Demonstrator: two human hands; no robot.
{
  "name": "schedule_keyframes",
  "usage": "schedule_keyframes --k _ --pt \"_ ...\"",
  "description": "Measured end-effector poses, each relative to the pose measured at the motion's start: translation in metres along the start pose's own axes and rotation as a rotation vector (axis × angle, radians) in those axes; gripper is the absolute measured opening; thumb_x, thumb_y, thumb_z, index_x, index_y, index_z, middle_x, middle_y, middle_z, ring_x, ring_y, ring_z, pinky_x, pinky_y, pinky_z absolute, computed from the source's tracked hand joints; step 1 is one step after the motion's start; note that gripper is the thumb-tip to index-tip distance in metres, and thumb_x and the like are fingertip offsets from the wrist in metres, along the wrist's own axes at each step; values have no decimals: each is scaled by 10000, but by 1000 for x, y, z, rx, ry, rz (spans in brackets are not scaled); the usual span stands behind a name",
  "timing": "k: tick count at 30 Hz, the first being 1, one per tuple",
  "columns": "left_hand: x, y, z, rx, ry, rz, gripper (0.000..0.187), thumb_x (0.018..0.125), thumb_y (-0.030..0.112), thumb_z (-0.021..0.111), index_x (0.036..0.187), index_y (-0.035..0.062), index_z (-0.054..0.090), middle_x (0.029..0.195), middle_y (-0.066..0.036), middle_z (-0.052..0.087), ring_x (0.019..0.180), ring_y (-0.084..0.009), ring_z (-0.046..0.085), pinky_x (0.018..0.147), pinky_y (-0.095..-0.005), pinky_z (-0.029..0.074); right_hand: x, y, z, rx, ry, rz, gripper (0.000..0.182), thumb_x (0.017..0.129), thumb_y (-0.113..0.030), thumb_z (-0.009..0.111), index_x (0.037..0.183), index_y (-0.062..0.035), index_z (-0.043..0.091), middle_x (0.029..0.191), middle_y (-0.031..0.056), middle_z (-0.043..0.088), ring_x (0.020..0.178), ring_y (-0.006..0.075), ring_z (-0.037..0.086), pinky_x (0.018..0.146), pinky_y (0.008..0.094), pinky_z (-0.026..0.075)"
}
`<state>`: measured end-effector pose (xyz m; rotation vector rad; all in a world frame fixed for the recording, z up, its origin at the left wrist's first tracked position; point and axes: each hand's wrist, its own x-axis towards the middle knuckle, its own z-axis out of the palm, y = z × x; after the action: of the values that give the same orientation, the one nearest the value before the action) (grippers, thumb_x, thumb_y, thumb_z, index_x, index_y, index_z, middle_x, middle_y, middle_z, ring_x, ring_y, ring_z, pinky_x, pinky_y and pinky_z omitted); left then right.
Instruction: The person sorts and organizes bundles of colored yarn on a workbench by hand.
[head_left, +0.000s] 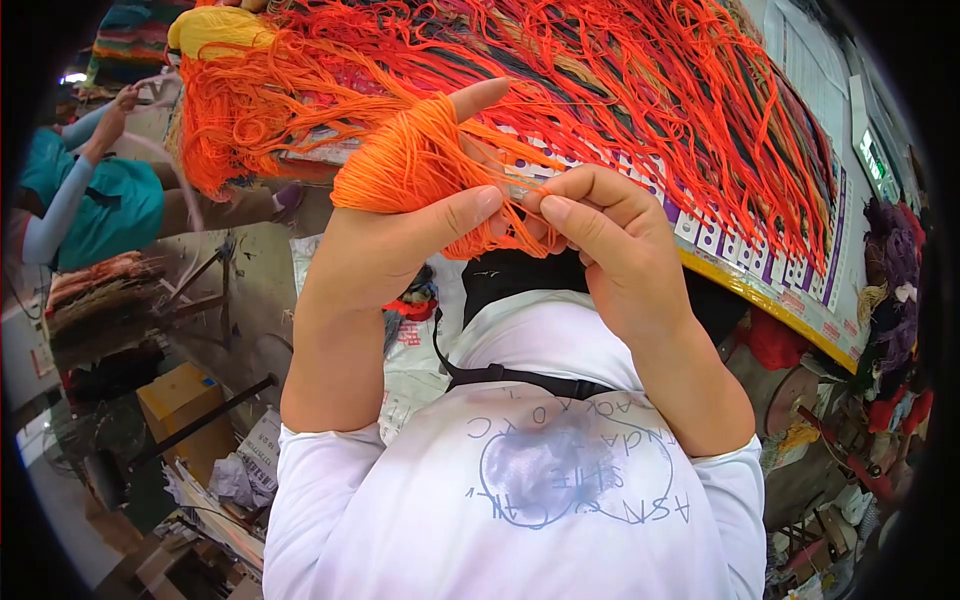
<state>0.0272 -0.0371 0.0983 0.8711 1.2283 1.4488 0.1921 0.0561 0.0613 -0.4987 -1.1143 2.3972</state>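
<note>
A thick bundle of orange yarn [400,165] is wound around my left hand [420,225], whose index finger points up and right out of the loops and whose thumb lies along their lower side. Just to the right, my right hand [605,220] pinches orange strands between thumb and index finger, close to my left thumb tip. Loose strands run from the bundle up to the long orange and red yarn [640,90] spread over the table. The other fingers of my left hand are mostly hidden by yarn.
The table's yellow edge [770,310] runs diagonally at the right, beside printed sheets. Yellow yarn [225,32] lies at the upper left. A co-worker in teal [110,210] sits at the left. A cardboard box [185,405] stands on the lower left floor; dark yarn [893,250] hangs at far right.
</note>
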Motion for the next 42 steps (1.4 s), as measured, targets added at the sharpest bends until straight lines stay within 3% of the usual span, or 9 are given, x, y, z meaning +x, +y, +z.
schedule_keyframes --k 7,19,21,25,27,34,42 --pt "4 0 1 -29 10 -1 613 803 32 655 1346 -25 376 851 -19 604 753 -78 569 690 -215 461 1 -4 0 7 45 -32 101 880 -56 573 939 19 606 867 56 642 794 84 597 725 219 472" --pt "4 5 -2 0 -44 -3 611 778 28 669 1328 -25 408 892 -18 604 823 -65 549 720 -206 440 1 -10 2 -31 9 -61 171 864 15 518 1018 40 586 939 83 627 851 99 604 771 228 484" --pt "4 7 -1 78 -35 -2 708 756 108 700 1335 -95 346 823 -48 565 728 -81 543 625 -199 447 1 -12 2 -81 -2 -57 185 859 22 506 1026 41 584 940 82 622 858 100 603 759 232 485" --pt "1 9 -7 99 -46 -14 722 751 137 712 1335 -91 352 816 -41 556 725 -75 531 614 -196 433 0 -14 2 -100 -13 -60 191 865 13 498 1038 42 576 918 79 624 830 104 609 743 233 485" --pt "0 9 -10 48 -82 -7 632 773 45 686 1330 -35 398 899 -9 596 809 -58 546 704 -192 431 0 -14 4 -123 0 -45 198 872 11 495 1056 42 561 881 76 629 800 112 619 732 231 486" --pt "0 9 -16 75 -111 2 635 772 51 689 1329 -37 396 901 -5 591 810 -59 544 697 -190 428 -1 -13 8 -134 4 -60 208 875 18 498 1077 44 538 842 78 634 789 120 631 727 237 491" --pt "-1 12 -12 30 -84 3 624 775 40 684 1327 -34 403 982 -33 603 927 -104 559 835 -250 446 -1 -15 10 -162 -1 -61 204 876 18 491 1072 47 539 842 85 638 789 120 631 732 240 494"
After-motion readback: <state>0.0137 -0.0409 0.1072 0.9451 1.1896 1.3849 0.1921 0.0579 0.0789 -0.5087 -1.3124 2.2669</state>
